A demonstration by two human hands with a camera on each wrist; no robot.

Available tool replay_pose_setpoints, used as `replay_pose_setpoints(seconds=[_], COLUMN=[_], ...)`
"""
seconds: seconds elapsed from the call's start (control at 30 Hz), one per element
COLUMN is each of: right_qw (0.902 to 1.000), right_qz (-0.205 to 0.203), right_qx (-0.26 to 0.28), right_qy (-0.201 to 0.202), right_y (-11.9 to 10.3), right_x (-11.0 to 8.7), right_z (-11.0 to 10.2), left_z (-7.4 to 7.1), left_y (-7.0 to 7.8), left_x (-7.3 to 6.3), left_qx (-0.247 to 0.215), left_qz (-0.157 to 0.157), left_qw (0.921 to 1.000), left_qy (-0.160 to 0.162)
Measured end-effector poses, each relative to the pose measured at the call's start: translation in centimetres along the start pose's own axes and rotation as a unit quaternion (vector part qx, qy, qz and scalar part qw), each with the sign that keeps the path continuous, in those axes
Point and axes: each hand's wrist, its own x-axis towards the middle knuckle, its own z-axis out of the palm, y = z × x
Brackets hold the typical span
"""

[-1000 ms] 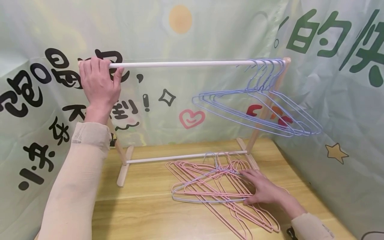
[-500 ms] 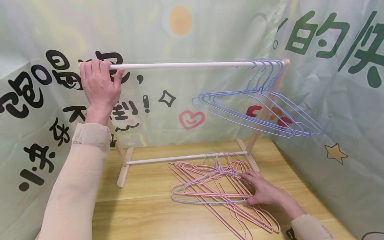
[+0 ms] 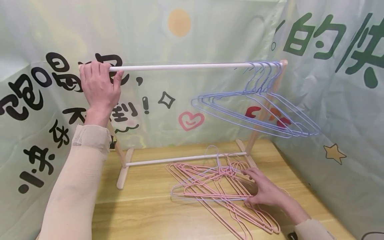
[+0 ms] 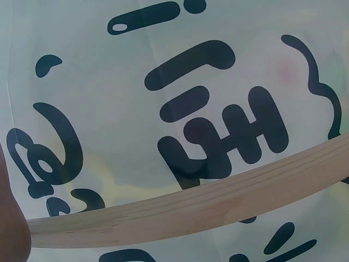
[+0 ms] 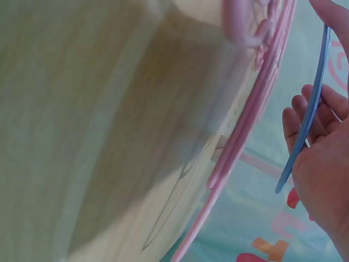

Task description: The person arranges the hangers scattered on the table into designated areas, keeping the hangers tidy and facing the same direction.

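Observation:
At the top left of the head view, my left hand (image 3: 100, 87) grips the left end of the rack's white top rail (image 3: 180, 67). Low on the right, my right hand (image 3: 265, 190) holds the right side of a blue wire hanger (image 3: 172, 192), whose hook stands above the pile. In the right wrist view that blue hanger (image 5: 310, 114) runs between thumb and curled fingers, apart from the pink ones. Several pink wire hangers (image 3: 210, 195) lie overlapping on the table beneath it. Several blue hangers (image 3: 265, 90) hang at the rail's right end.
The rack's lower white bar (image 3: 180, 159) crosses behind the pile, joining two wooden feet (image 3: 124, 170). A wooden upright (image 4: 180, 204) spans the left wrist view. Printed cloth (image 3: 159, 40) walls the wooden table (image 3: 144, 206) at the back and sides.
The blue hanger in my right hand has risen slightly off the pink pile, its hook now higher. My left hand has kept its grip on the rail. The head view has tilted a little.

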Motion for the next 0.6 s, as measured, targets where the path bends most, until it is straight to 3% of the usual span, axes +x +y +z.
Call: replay_pose_setpoints(seconds=[0.23, 0.47, 0.6], right_qw=[0.9980, 0.9859, 0.9807], right_qz=[-0.017, -0.071, -0.092], right_qx=[-0.019, -0.076, -0.073], right_qy=[0.058, 0.131, 0.156], right_y=[-0.9, -2.2, -2.8], right_x=[0.2, 0.6, 0.9], right_z=[-0.7, -1.9, -2.7], left_z=[0.1, 0.0, -0.1], left_y=[0.0, 0.0, 0.1], left_x=[-0.1, -0.1, -0.1], left_qx=[-0.001, -0.001, -0.012], left_qz=[0.002, -0.001, -0.003], left_qw=[1.0000, 1.0000, 0.9999], left_qy=[0.003, 0.005, 0.011])
